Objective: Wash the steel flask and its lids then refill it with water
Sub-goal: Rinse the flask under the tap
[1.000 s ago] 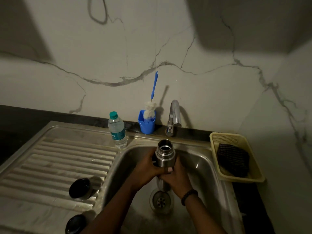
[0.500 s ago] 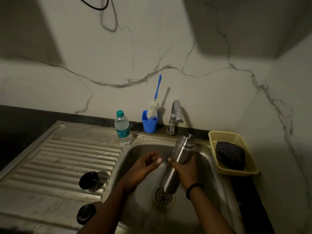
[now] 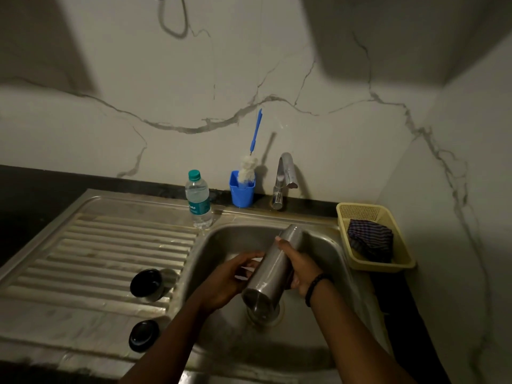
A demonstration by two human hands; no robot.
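The steel flask is tilted over the sink basin, mouth pointing away toward the tap, base toward me above the drain. My right hand grips its body from the right side. My left hand is at the flask's left side with curled fingers touching its lower part. Two dark lids lie on the draining board: a cup-shaped lid on the ridges and a flat round lid nearer the front edge.
A tap stands behind the basin. A plastic water bottle and a blue cup with a bottle brush sit at the back rim. A yellow basket holding a dark cloth is at the right.
The flask went from upright in both hands to tilted with its mouth away. My left hand let go, then came back to its lower left side.
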